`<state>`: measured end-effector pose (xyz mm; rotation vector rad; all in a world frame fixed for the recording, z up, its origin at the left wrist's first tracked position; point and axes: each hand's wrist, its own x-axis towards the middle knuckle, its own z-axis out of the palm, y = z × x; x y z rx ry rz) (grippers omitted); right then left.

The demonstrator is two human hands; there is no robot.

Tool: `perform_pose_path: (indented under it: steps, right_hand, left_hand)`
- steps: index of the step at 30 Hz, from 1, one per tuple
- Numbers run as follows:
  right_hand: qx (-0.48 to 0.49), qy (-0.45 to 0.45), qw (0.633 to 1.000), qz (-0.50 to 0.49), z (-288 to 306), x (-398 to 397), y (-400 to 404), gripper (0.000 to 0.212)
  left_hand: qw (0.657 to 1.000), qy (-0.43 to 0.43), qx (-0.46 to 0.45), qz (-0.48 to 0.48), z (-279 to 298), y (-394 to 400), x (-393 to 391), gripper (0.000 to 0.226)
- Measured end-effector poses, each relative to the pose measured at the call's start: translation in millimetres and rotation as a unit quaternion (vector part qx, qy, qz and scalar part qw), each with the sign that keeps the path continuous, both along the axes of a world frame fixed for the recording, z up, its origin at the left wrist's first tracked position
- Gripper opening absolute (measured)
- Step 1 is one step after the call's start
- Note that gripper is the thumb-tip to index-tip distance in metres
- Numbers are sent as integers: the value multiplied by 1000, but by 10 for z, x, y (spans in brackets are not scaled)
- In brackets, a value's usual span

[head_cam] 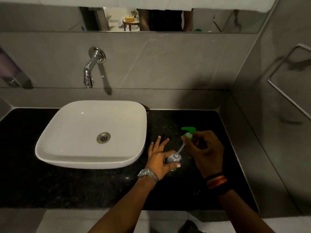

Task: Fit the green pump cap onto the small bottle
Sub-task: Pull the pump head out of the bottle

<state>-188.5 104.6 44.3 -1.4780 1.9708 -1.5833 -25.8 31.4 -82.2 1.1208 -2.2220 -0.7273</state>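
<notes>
A small clear bottle [174, 159] stands on the black counter [84, 187], to the right of the sink. My left hand [159, 158] grips it with thumb and fingers, the other fingers spread. My right hand [204, 152] holds the green pump cap [189, 131] above and to the right of the bottle. The cap's clear dip tube [180, 147] slants down, and its lower end is at the bottle's open neck. The cap's collar is well above the neck.
A white basin [50, 143] sits on the counter to the left, under a chrome wall tap [91, 68]. Grey tiled walls close the back and the right side. A metal towel rail [286, 78] hangs on the right wall. A mirror runs along the top.
</notes>
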Motion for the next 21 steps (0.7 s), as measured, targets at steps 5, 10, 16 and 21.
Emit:
perform_pose_path:
  steps: [5,10,16,21]
  right_hand:
    - [83,10,996,12,-394,77,-4,24]
    - [179,56,982,39,-750,125,63,27]
    - [207,168,964,-11,-777,160,-20,29]
    - [249,239,939,5,-625,210,-86,30]
  left_hand:
    - [1000,-19,-1,7,17,28,-8,56]
    - [1000,-14,1,6,51,30,-10,51]
    - [999,-39,-2,-1,85,7,-3,47]
    - [999,-50,-4,-6,55,-46,3,47]
